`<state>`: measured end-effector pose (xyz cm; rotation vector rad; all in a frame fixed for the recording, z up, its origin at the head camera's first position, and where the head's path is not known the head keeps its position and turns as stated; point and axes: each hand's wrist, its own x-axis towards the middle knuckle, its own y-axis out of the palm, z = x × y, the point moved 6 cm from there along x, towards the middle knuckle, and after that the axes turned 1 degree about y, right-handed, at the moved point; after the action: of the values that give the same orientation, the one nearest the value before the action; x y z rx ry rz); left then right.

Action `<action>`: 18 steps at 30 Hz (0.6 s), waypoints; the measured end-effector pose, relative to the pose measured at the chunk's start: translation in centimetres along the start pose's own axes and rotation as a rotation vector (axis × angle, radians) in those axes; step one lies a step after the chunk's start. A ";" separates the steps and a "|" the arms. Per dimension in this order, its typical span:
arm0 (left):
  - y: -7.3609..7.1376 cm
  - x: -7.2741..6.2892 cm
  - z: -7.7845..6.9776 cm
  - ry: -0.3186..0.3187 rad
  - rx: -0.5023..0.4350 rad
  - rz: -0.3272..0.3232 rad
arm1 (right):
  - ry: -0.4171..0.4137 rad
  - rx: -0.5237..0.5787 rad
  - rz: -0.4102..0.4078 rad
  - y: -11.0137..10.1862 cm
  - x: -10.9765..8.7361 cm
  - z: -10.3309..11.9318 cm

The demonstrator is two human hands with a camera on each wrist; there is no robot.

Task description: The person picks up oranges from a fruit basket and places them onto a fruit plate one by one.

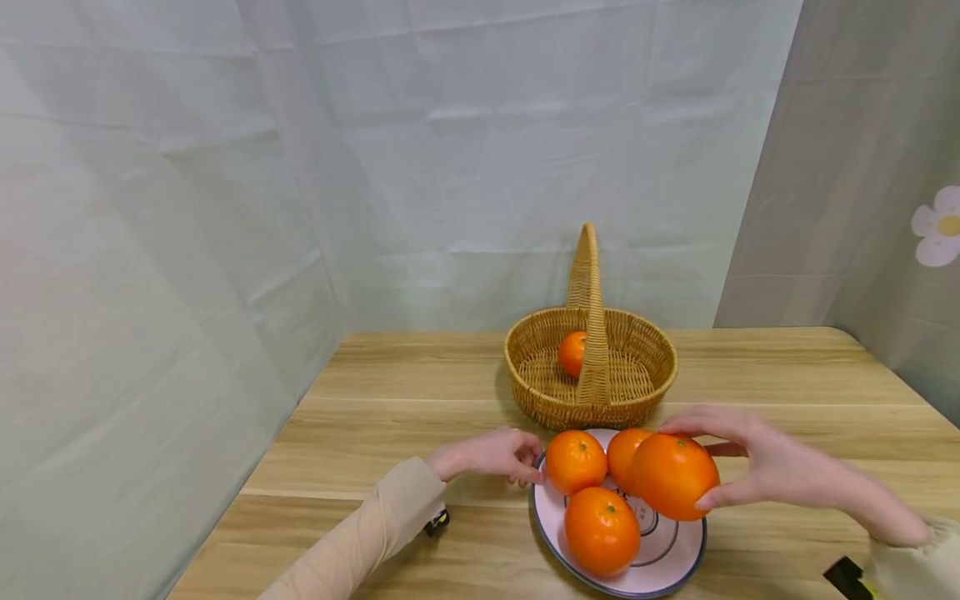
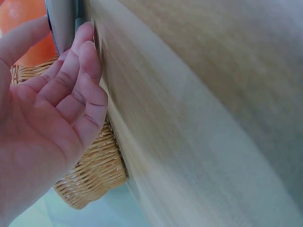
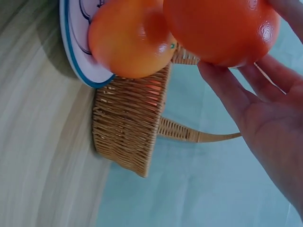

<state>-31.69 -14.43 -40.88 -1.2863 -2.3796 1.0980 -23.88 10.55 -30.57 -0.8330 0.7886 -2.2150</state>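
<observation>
My right hand holds an orange between thumb and fingers, raised over the right side of a white plate with a blue rim. In the right wrist view this orange is above another orange on the plate. Three oranges lie on the plate: one at the back left, one in front, and one partly hidden behind the held orange. At the plate's left edge, my left hand pinches the rim, thumb above and fingers below, as the left wrist view shows.
Just behind the plate stands a wicker basket with a tall arched handle. One orange lies inside, partly covered by the handle. All stand on a wooden table, with pale cloth hanging behind and at the sides.
</observation>
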 end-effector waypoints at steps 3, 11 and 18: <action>0.0 0.0 0.0 -0.004 -0.001 0.000 | -0.014 0.024 0.031 0.5 -0.2 -0.1; 0.0 -0.1 -0.2 -0.010 -0.007 0.006 | -0.050 0.082 0.096 1.5 -0.9 -0.8; 0.0 0.0 -0.1 -0.013 -0.019 -0.001 | -0.022 0.083 0.121 2.1 -1.3 -0.9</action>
<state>-31.63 -14.43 -40.78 -1.2878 -2.4059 1.0891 -23.00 10.48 -33.07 -0.7486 0.7124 -2.1129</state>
